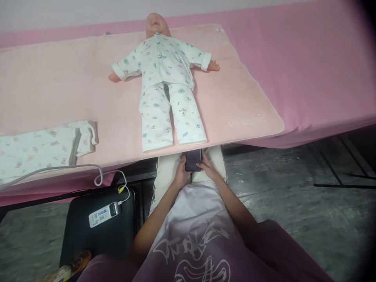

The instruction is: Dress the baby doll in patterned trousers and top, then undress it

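Down in my lap, just below the table's front edge, a dark smartphone (193,161) rests between both hands. My left hand (182,172) is wrapped round its left side. From the other side my right hand (206,166) grips it, the thumb over the lower part of the screen. The phone's top end is partly cut off by the table edge. On the table ahead lies a baby doll (155,24) on its back, arms spread. It wears a white printed jacket (167,62) and matching trousers (158,121), whose leg ends reach close to the table edge.
Folded white printed clothes (38,149) lie at the left on a pink blanket (117,105), over a pink tablecloth (293,58). A grey cable runs to a white device (104,214) on a black stool (85,243). Thin black legs (337,184) stand at right.
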Available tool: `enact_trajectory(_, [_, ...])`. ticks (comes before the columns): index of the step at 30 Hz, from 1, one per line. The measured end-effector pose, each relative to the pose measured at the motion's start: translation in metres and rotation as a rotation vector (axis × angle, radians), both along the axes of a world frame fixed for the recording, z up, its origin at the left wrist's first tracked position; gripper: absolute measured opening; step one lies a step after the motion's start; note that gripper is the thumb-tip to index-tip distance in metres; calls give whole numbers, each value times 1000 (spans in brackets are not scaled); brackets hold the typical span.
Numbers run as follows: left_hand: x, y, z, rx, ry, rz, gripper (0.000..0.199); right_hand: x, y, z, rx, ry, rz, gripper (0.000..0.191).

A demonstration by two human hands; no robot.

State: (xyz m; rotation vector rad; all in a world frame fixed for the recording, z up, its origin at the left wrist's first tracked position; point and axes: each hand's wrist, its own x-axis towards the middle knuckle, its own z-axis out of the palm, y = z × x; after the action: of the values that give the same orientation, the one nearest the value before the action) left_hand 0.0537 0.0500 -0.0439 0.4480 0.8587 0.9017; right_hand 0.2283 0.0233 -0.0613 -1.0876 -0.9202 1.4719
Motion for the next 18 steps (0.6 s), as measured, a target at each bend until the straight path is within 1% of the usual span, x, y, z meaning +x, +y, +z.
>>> enact_trajectory(6, [2,-1,3,69,27,-11,57,-1,0,-1,0,2,12,97])
enact_trajectory(12, [4,-2,12,65,21,-16,59,-2,0,0,15,-36,-10,91])
enact_trajectory(15, [5,-2,16,64,12,-16,57,-2,0,2,-4,-51,-10,93])
enact_trajectory(18, [6,-2,18,45,19,-4,57,-3,1,3,-30,-74,-47,91])
